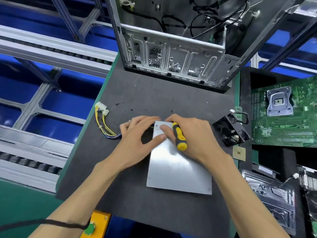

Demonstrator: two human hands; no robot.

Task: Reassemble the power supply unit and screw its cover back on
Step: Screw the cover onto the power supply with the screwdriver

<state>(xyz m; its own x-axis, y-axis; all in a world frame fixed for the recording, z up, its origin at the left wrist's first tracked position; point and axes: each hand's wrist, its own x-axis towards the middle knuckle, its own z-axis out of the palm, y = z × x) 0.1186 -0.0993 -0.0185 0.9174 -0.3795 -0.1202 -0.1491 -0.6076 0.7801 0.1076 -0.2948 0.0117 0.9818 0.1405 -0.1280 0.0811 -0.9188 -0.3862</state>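
Cover [178, 165] lies flat on the power supply, in the middle of the grey mat [120, 194], just in front of the open computer case [173, 62]. Your right hand [193, 134] has its fingers curled round the yellow-and-black screwdriver [179, 136], handle lying across the cover's far end, thumb pressed on the metal. Whether the tip is seated in a screw, you cannot tell from here. Your left hand [137, 134] rests open at the cover's far-left edge, thumb on the plate, fingers spread over the side where the wire bundle [104, 124] leaves.

Loose screws [131, 109] sit on the mat between cover and case, apart from each other.

Risks, as judged: the cover may shift off its holes if the left hand eases while you drive, cross-threading the screw. Wires could get pinched under the cover's left edge. The small screws could roll or be swept off by your wrist. Fan [231, 130] sits just right of the cover; an elbow swing could knock it.
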